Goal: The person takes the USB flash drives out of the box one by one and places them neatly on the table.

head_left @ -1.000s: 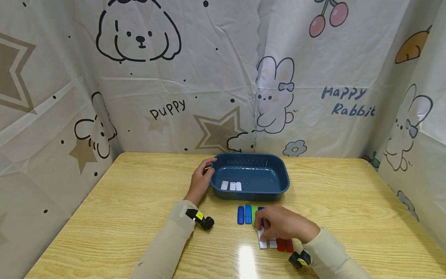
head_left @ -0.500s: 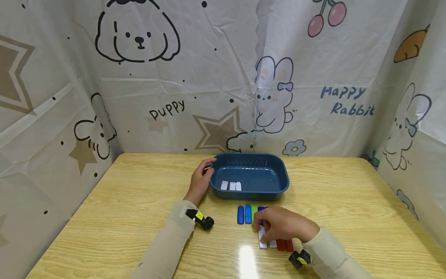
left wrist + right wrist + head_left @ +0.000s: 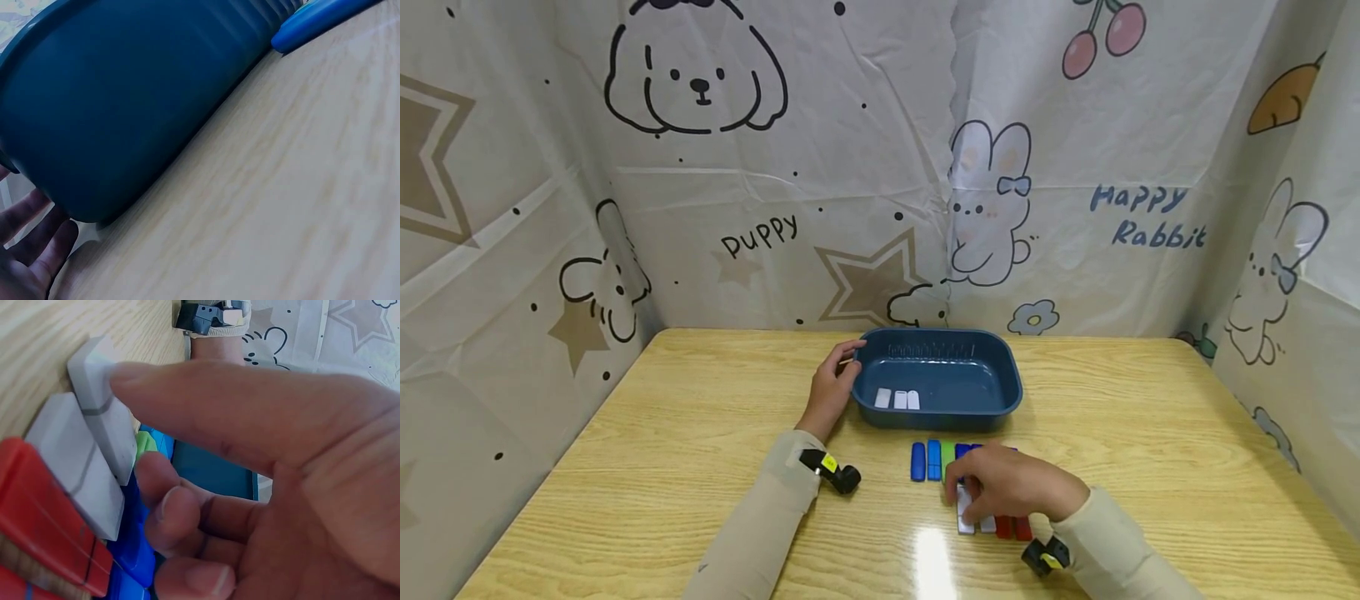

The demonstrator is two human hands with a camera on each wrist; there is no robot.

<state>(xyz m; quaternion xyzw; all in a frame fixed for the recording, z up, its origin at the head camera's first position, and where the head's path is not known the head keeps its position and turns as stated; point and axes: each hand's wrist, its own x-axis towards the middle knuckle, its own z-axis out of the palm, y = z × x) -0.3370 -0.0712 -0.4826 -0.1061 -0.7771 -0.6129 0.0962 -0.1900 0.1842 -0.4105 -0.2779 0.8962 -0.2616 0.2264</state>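
On the wooden table (image 3: pixel 700 500), the dark blue basin (image 3: pixel 955 422) hasn't moved in the last second, and your left hand (image 3: pixel 831 387) stays at its left end, fingers loosely spread against the side. Your right hand (image 3: pixel 1015 482) has shifted only slightly, baring a little more of the blue pieces (image 3: pixel 962 451) beyond it; its fingers are loosely bent, well apart from the thumb, whose tip meets a white piece (image 3: pixel 966 517) with no pinch plain to see. That piece lies in front of the basin, at the left of the near row, beside a second white piece (image 3: pixel 988 525) and two red pieces (image 3: pixel 1023 527). Three small white tabs (image 3: pixel 901 401) remain inside the basin, so progress looks unchanged.
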